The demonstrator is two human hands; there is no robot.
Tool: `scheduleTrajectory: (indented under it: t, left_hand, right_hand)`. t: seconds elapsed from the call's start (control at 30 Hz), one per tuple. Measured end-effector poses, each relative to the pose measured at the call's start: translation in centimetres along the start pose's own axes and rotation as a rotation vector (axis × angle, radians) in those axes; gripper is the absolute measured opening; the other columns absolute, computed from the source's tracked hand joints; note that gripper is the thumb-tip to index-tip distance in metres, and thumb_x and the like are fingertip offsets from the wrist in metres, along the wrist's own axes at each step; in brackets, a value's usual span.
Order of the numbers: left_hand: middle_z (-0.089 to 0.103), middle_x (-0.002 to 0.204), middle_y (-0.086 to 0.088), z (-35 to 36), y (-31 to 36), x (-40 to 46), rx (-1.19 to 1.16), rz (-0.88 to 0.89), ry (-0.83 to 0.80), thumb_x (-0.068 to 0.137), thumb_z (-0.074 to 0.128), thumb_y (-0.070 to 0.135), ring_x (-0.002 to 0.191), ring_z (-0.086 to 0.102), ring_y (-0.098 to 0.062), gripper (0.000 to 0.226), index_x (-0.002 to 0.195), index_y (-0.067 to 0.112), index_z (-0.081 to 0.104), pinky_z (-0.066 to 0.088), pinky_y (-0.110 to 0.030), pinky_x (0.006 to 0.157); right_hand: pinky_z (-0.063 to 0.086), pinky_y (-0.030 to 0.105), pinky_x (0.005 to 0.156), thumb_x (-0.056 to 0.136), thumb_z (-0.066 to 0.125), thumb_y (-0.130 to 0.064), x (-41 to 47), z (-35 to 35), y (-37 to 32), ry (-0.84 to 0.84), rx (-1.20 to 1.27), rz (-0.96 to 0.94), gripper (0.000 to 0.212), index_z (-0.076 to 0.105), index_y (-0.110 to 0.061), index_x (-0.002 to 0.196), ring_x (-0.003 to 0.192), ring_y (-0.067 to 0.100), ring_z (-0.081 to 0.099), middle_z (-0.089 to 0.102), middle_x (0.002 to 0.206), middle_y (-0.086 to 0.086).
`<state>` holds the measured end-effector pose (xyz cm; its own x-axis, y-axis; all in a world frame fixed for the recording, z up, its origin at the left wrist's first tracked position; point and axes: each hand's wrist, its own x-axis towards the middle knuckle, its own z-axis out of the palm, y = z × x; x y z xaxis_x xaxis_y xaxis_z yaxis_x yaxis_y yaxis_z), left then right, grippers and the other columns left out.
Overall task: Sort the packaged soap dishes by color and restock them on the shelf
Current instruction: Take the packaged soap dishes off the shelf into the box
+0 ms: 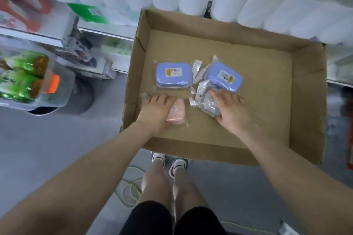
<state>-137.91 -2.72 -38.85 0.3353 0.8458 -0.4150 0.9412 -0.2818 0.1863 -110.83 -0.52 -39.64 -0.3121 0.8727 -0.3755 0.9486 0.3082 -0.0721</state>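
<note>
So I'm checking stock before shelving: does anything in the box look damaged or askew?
No damage is visible. The right-hand blue packaged soap dish lies tilted, propped on the grey packaged soap dish under the right hand; the other blue one lies flat.

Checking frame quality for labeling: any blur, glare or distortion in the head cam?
Head view: centre fairly sharp, blue soap dishes readable as objects, label text not; edges motion-blurred, notably green packs and paper rolls; wide-angle bowing of the cardboard box; mild glare on the clear wrappers; soft, even light.
</note>
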Motion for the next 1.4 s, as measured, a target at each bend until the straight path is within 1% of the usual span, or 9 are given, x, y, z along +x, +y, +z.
scheduleTrajectory:
  t: [0.27,0.43,0.53,0.67,0.73,0.87,1.03,1.13,1.4]
  left_hand:
    - [0.042,0.137,-0.009,0.6,0.6,0.4,0.027,0.054,0.091,0.080,0.072,0.044,0.128,0.040,-0.031,0.083,0.148,0.021,0.030,0.024,-0.045,0.112]
    - [0.041,0.142,-0.007,-3.3,0.9,-0.9,0.000,0.043,0.097,0.085,0.069,0.040,0.132,0.039,-0.029,0.070,0.144,0.021,0.036,0.027,-0.044,0.113]
    - [0.050,0.133,-0.009,-6.6,0.6,-1.7,0.023,0.051,0.165,0.085,0.068,0.037,0.118,0.051,-0.031,0.056,0.133,0.017,0.050,0.039,-0.041,0.103]
    - [0.063,0.112,-0.014,-11.5,-0.2,-2.9,0.067,0.070,0.307,0.066,0.084,0.025,0.096,0.062,-0.037,0.054,0.115,0.011,0.065,0.052,-0.044,0.086]
    - [0.064,0.108,-0.013,-14.4,-0.7,-3.5,0.077,0.069,0.389,0.066,0.084,0.024,0.095,0.062,-0.036,0.051,0.112,0.012,0.067,0.053,-0.043,0.084]
    - [0.064,0.114,-0.011,-21.4,-1.7,-5.1,0.137,0.053,0.578,0.072,0.077,0.025,0.098,0.062,-0.035,0.043,0.113,0.015,0.067,0.050,-0.041,0.085]
    - [0.062,0.118,-0.013,-30.1,-4.3,-6.8,0.177,0.064,0.780,0.079,0.076,0.025,0.102,0.060,-0.038,0.045,0.120,0.012,0.064,0.051,-0.045,0.084]
    - [0.060,0.119,-0.014,-34.3,-6.2,-6.9,0.181,0.060,0.883,0.080,0.074,0.023,0.102,0.058,-0.038,0.046,0.123,0.010,0.061,0.052,-0.047,0.082]
    - [0.049,0.133,-0.014,-41.1,-13.4,-3.8,0.117,0.006,0.943,0.084,0.071,0.030,0.113,0.050,-0.038,0.063,0.139,0.012,0.046,0.050,-0.049,0.086]
  right_hand:
    - [0.032,0.047,0.105,0.080,0.074,-0.036,-0.8,-1.0,0.3,0.030,-0.024,0.039,0.086,0.027,-0.022,0.151,0.127,0.037,0.043,0.036,0.146,0.015]
    - [0.044,0.048,0.093,0.079,0.076,-0.030,-2.6,-5.0,0.1,0.190,-0.081,0.001,0.070,0.046,-0.012,0.140,0.110,0.038,0.056,0.055,0.127,0.018]
    - [0.046,0.048,0.090,0.079,0.076,-0.031,-3.6,-8.3,0.1,0.237,-0.125,-0.051,0.066,0.050,-0.010,0.136,0.110,0.039,0.056,0.059,0.122,0.018]
    - [0.046,0.047,0.090,0.074,0.077,-0.030,-4.4,-13.8,0.2,0.376,-0.181,-0.145,0.063,0.053,-0.011,0.129,0.106,0.037,0.058,0.060,0.117,0.016]
    - [0.046,0.047,0.090,0.074,0.078,-0.029,-4.4,-17.1,0.3,0.454,-0.185,-0.190,0.062,0.050,-0.011,0.127,0.106,0.037,0.058,0.061,0.115,0.016]
    - [0.041,0.050,0.098,0.082,0.070,-0.026,-3.4,-24.2,0.3,0.609,-0.285,-0.271,0.058,0.054,-0.007,0.134,0.118,0.037,0.054,0.059,0.128,0.014]
    - [0.042,0.049,0.094,0.092,0.054,-0.030,-1.1,-32.6,-2.1,0.819,-0.252,-0.363,0.049,0.053,-0.007,0.135,0.114,0.037,0.054,0.059,0.126,0.015]
    - [0.040,0.047,0.095,0.090,0.061,-0.026,0.4,-36.8,-4.0,0.854,-0.287,-0.383,0.052,0.050,-0.008,0.137,0.117,0.036,0.052,0.056,0.129,0.015]
    - [0.034,0.049,0.107,0.098,0.050,-0.038,6.2,-46.4,-8.9,0.843,-0.081,-0.116,0.057,0.034,-0.017,0.149,0.134,0.035,0.039,0.039,0.150,0.013]
